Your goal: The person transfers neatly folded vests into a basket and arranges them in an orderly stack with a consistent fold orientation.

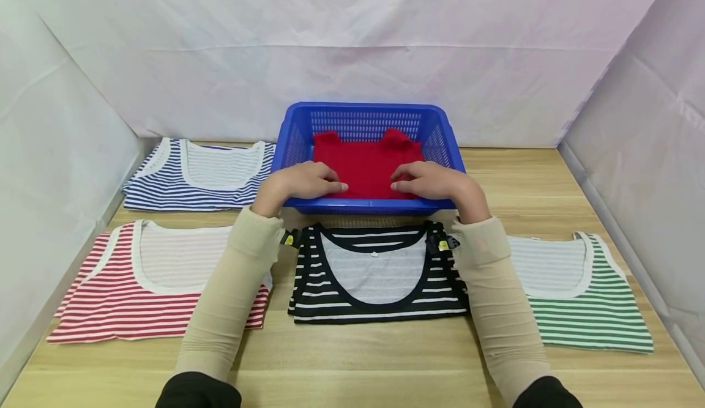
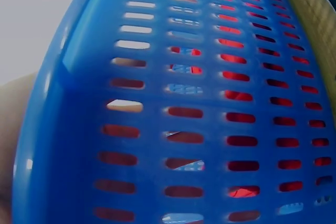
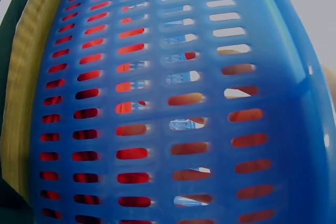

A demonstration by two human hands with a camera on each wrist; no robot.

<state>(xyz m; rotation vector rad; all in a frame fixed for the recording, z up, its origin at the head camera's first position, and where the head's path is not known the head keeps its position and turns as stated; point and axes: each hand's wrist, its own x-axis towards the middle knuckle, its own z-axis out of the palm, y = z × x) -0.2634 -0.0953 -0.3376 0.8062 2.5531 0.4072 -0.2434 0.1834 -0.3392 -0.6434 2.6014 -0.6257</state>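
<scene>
Since your left hand [image 1: 309, 180] and right hand [image 1: 429, 180] look loosely released, placing red cloth [image 1: 368, 166] in blue basket [image 1: 363, 206] seems nearly done; next, withdraw.

Shows creased whitish backdrop [image 1: 352, 10] with horizontal fold [image 1: 220, 48] | has pale left wall [image 1: 49, 145] and right wall [image 1: 639, 126] | spreads light wood-grain tabletop [image 1: 352, 359] between | carries soft, even light

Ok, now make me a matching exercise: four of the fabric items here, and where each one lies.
Items:
1. Red cloth
2. Black-striped top
3. Green-striped top
4. Blue-striped top

Places, in the head view:
A. Far right
B. Just left of the basket
C. Inside the blue basket
D. Directly in front of the basket

Pairs: 1-C, 2-D, 3-A, 4-B
</scene>
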